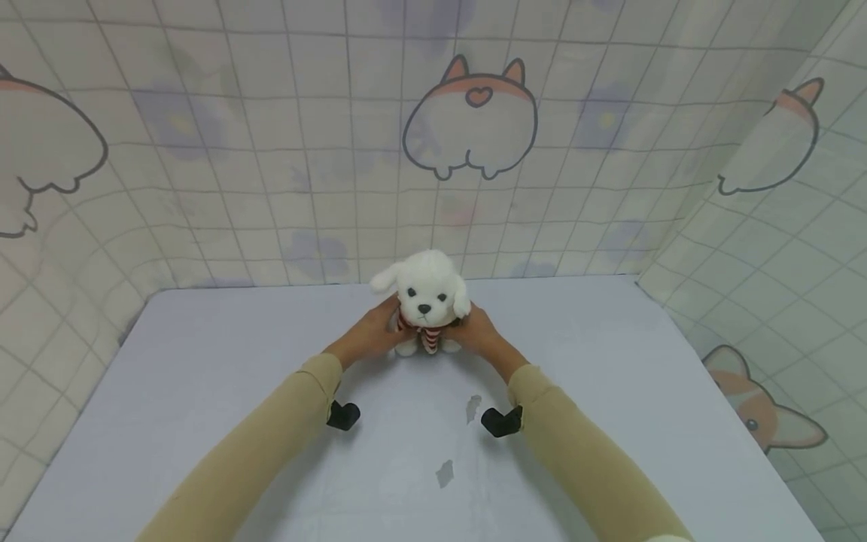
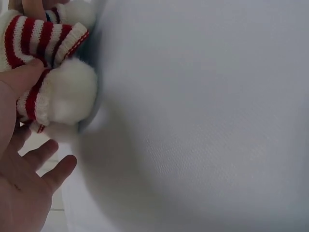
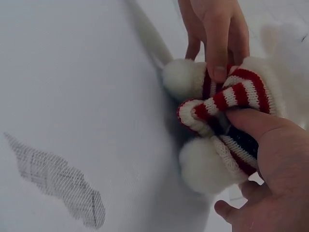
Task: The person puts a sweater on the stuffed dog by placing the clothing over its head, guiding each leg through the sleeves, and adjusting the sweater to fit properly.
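Note:
A white plush dog (image 1: 427, 280) faces me near the far edge of the white table (image 1: 223, 406). It wears a knitted garment (image 2: 41, 36) with red and white stripes; a dark blue patch shows in the right wrist view. From the dog's left side in the picture, my left hand (image 1: 369, 333) grips the body, thumb on the striped knit. My right hand (image 1: 479, 335) holds the other side, its thumb (image 3: 251, 121) pressing the front of the knit. Fluffy white feet (image 3: 205, 164) show below the garment. Fingers behind the body are partly hidden.
Behind the table and along its sides hangs a gridded cloth (image 1: 271, 173) printed with cartoon corgis. Two grey worn patches (image 1: 445, 473) mark the tabletop in front of the dog. A black wrist mount (image 1: 503, 422) sticks out by each sleeve.

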Available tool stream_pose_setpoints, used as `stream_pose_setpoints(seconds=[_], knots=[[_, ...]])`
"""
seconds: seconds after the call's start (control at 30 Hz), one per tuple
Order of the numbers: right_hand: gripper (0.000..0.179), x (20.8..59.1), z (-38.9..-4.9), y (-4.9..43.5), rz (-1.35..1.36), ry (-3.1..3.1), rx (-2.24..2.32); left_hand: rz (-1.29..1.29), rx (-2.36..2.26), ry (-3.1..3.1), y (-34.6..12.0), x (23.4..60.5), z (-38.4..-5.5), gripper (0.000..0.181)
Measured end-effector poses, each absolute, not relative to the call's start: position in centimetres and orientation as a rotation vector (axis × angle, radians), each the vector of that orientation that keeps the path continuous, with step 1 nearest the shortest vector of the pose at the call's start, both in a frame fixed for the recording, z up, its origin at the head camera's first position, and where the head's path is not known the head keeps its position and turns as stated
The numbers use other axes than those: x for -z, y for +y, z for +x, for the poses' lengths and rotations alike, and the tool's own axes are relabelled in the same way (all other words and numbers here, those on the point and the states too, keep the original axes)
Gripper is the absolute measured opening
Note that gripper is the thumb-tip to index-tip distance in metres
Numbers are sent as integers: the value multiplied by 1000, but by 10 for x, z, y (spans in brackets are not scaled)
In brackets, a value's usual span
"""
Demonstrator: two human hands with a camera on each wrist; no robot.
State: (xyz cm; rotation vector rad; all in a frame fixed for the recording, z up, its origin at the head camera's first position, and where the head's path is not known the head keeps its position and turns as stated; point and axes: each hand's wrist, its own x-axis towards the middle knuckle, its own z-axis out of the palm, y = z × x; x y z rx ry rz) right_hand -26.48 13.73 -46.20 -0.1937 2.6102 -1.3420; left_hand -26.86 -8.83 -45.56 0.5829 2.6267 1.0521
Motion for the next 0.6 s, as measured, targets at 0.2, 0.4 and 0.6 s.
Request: stream_pose_setpoints(seconds=[0.2,0.4,0.6], knots=[[77,461,-260,145,-276,2667,1309,590,-986,2677,-89,451,-264,78],[75,459,-242,156,-309,2708,1270,559,-876,2733,-92,443,-247,72],[66,448,-215,158,-295,2787,1148,665,-664,2924,-96,432,-218,65]])
